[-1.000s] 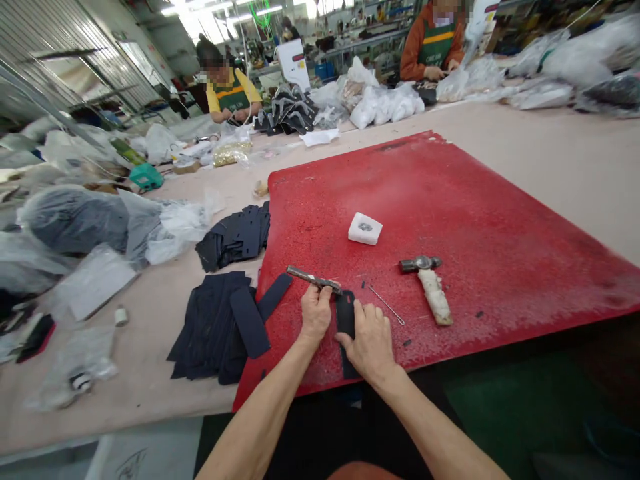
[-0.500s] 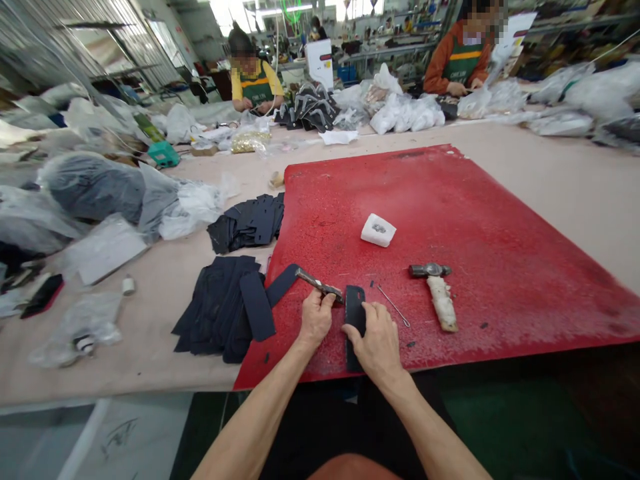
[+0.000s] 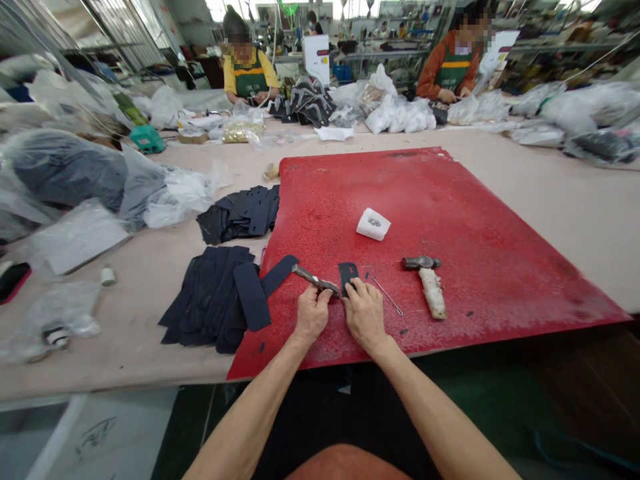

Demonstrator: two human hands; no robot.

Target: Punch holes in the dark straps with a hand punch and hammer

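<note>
My left hand [image 3: 313, 312] pinches a dark metal rod-like tool [image 3: 315, 279], perhaps a punch, and holds it slanting over the red mat. Its right end comes close to a dark strip [image 3: 347, 270] with a small slot near its far end. My right hand [image 3: 365, 315] grips that strip from above with bent fingers, hiding its lower part. Right of this hand, a thin metal pin with a looped end [image 3: 387, 297] lies on the mat. Beyond it rests a hammer [image 3: 431, 290] with a wrapped whitish handle, touched by neither hand.
The red mat [image 3: 490, 253] covers the table's middle up to its front edge. Dark cut pieces are piled at its left, a near stack [image 3: 207, 300] and a far stack [image 3: 243, 212]. A white block [image 3: 373, 224] sits mid-mat. Two people work across the table among plastic bags.
My right hand has shifted on the dark strip, now covering its near part, which showed below the hand before. The left hand still holds the metal tool. The whole view has shifted slightly.
</note>
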